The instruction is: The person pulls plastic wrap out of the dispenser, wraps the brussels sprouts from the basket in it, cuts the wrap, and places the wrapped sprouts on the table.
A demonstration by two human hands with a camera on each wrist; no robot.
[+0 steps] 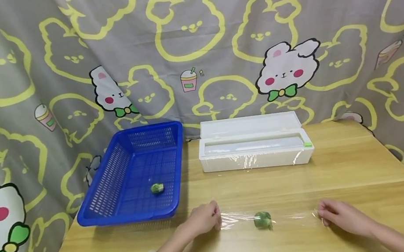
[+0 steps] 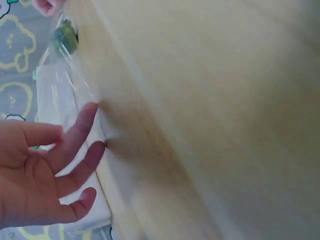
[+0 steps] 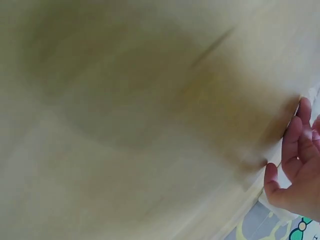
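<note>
A sheet of clear plastic wrap (image 1: pixel 237 218) stretches between the two hands over the table. My left hand (image 1: pixel 206 217) pinches its left edge between thumb and fingers; the other fingers spread loosely in the left wrist view. At the opposite edge, my right hand (image 1: pixel 341 215) pinches the wrap, its fingers bent. Between them sits a small green vegetable (image 1: pixel 263 220), overlapped by the film's shiny creases. The same vegetable (image 2: pixel 65 37) appears beyond the left fingers in the left wrist view. Behind the hands, a white plastic wrap box (image 1: pixel 256 159) stands with its lid raised.
A blue basket (image 1: pixel 130 216) with slotted walls stands at the left, holding another small green vegetable (image 1: pixel 157 188). The box has a green piece (image 1: pixel 307 144) at its right end. A patterned grey curtain (image 1: pixel 219 109) hangs behind the wooden table (image 1: pixel 368 160).
</note>
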